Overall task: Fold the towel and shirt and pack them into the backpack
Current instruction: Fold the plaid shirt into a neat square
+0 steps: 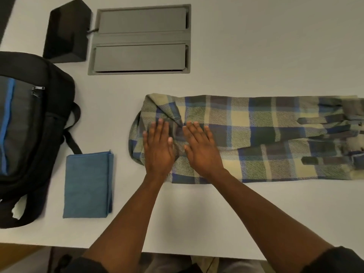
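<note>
1. The plaid shirt (256,138) lies flat on the white table (256,56), folded into a long strip that runs from the centre of the view out toward 3 o'clock, its collar end at the centre.
2. The left hand (158,148) rests palm-down on the collar end of the shirt, fingers straight and together, holding nothing.
3. The right hand (202,148) lies flat just beside it, toward 3 o'clock, fingers likewise straight and pressing the fabric; the two hands are close but not touching.
4. The blue towel (88,184) sits already folded into a neat rectangle at about 8 o'clock from the hands, apart from the shirt.
5. The black backpack (29,134), with a blue stripe on its front, lies at 9 o'clock, just beside the towel; one strap reaches toward the towel's top corner.
6. A grey recessed panel (139,39) sits in the table at 12 o'clock, with a black box (67,32) touching its left edge.
</note>
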Action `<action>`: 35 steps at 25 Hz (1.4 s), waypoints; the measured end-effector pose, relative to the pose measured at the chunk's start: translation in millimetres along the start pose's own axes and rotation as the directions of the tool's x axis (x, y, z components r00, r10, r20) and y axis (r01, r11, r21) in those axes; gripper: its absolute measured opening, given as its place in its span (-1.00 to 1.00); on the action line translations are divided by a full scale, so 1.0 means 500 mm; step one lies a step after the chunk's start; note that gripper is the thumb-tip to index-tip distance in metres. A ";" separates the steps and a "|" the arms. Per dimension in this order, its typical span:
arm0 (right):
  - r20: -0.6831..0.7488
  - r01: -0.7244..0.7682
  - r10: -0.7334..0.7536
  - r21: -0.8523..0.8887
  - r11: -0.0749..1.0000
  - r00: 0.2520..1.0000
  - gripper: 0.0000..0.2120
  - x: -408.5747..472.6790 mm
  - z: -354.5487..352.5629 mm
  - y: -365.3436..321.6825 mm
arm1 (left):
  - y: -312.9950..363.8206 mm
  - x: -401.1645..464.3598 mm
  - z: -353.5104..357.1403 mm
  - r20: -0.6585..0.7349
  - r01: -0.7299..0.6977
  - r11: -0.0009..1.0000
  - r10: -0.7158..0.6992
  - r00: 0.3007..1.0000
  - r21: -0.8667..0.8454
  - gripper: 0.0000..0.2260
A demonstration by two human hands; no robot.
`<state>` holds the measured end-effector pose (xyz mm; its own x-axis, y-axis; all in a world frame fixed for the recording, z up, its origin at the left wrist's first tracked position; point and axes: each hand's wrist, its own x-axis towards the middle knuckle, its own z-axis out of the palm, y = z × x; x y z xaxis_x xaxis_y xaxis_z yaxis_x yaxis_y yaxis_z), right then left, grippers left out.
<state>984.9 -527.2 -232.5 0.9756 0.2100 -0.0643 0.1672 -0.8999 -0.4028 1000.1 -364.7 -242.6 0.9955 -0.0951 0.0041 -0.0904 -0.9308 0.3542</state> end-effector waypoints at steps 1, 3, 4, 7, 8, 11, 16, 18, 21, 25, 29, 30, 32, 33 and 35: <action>-0.006 0.014 -0.014 0.000 1.000 1.000 -0.48 0.005 0.003 -0.009 | -0.019 0.005 -0.012 -0.071 0.077 0.997 -0.077 0.995 -0.003 -0.55; -0.013 0.049 -0.048 0.035 0.998 0.999 -0.51 0.017 0.009 -0.035 | -0.056 0.024 -0.036 -0.151 0.202 0.979 -0.204 0.967 -0.025 -0.57; -0.005 0.067 -0.067 0.048 0.997 0.998 -0.52 0.022 0.012 -0.052 | -0.076 0.034 -0.045 -0.153 0.247 0.968 -0.250 0.956 -0.039 -0.57; 0.040 0.069 -0.071 0.065 0.996 0.997 -0.53 0.043 0.019 -0.096 | -0.126 0.052 -0.062 -0.073 0.318 0.946 -0.322 0.944 -0.063 -0.61; 0.057 0.055 -0.059 0.072 0.996 0.997 -0.52 0.051 0.022 -0.107 | -0.142 0.056 -0.064 -0.044 0.322 0.943 -0.326 0.944 -0.078 -0.63; 0.067 0.056 -0.060 0.058 0.997 0.996 -0.50 0.064 0.029 -0.137 | -0.173 0.064 -0.076 -0.054 0.289 0.942 -0.302 0.952 -0.174 -0.68; 0.105 -0.092 0.083 0.086 0.992 0.991 -0.49 0.082 0.045 -0.169 | -0.185 0.101 -0.110 0.173 0.556 0.722 -0.538 0.825 -0.410 -0.74; 0.121 -0.136 0.122 0.113 0.984 0.985 -0.49 0.088 0.048 -0.179 | -0.199 0.124 -0.121 0.501 0.750 0.373 -0.572 0.649 -0.546 -0.77; 0.120 -0.177 0.158 0.166 0.970 0.980 -0.48 0.091 0.042 -0.189 | -0.209 0.127 -0.150 0.732 0.845 0.237 -0.422 0.535 -0.480 -0.74; 0.113 -0.176 0.156 0.200 0.964 0.981 -0.45 0.090 0.035 -0.196 | -0.205 0.123 -0.183 0.701 0.744 0.289 -0.254 0.667 -0.603 -0.88; 0.110 -0.135 0.118 0.158 0.978 0.987 -0.40 0.090 0.039 -0.212 | -0.196 0.115 -0.189 0.259 0.371 0.419 -0.302 0.918 -0.829 -0.87; 0.145 -0.124 0.106 0.124 0.985 0.984 -0.39 0.091 0.041 -0.211 | -0.188 0.110 -0.184 0.184 0.314 0.532 -0.284 0.941 -0.787 -0.87; 0.211 -0.104 0.089 0.061 0.993 0.973 -0.36 0.092 0.042 -0.209 | -0.181 0.102 -0.169 0.205 0.337 0.672 -0.271 0.941 -0.659 -0.84; 0.202 -0.107 0.094 0.054 0.993 0.975 -0.36 0.090 0.040 -0.209 | -0.183 0.101 -0.163 0.282 0.415 0.687 -0.304 0.910 -0.597 -0.79; 0.110 -0.123 0.114 0.082 0.989 0.987 -0.43 0.082 0.035 -0.211 | -0.189 0.095 -0.165 0.439 0.609 0.614 -0.427 0.791 -0.502 -0.66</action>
<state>1004.6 -417.0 -208.9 0.9665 0.1471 -0.2102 0.0334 -0.8845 -0.4653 1058.3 -251.9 -198.7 0.8128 0.1670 -0.5581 0.5662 -0.4520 0.6893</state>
